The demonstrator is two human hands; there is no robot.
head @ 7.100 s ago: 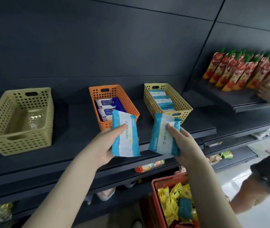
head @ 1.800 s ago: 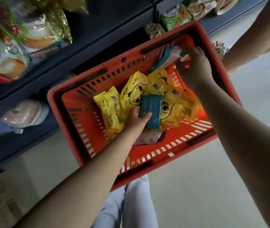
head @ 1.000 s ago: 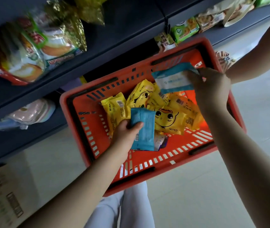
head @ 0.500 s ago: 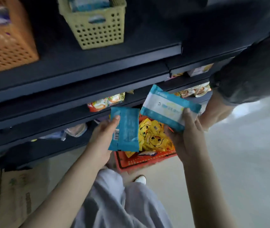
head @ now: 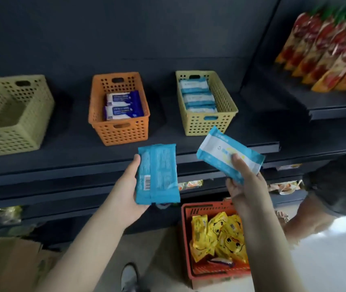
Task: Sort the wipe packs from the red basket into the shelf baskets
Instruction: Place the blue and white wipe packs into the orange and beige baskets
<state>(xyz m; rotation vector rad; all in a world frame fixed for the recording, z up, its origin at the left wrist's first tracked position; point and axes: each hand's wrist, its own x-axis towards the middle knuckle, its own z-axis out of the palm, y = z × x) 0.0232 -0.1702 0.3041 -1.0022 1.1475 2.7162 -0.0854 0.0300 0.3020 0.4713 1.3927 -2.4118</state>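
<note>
now the right hand (head: pixel 246 186) pinches a white-and-blue pack (head: pixel 227 157), thumb on top, its long axis slanting down to the right. it sits just below the front wall of the yellow basket (head: pixel 208 125), which stands near the shelf's (head: pixel 73 152) front edge and holds matching packs. that hand is the nearer. the left hand (head: pixel 130 192) clasps a blue pack (head: pixel 157 175) upright, barcode side out, below the shelf edge between the orange basket (head: pixel 119 131) and the yellow one. its printed face is turned away, so its kind is unclear. the right arm hides part of the red basket (head: pixel 185 239).
</note>
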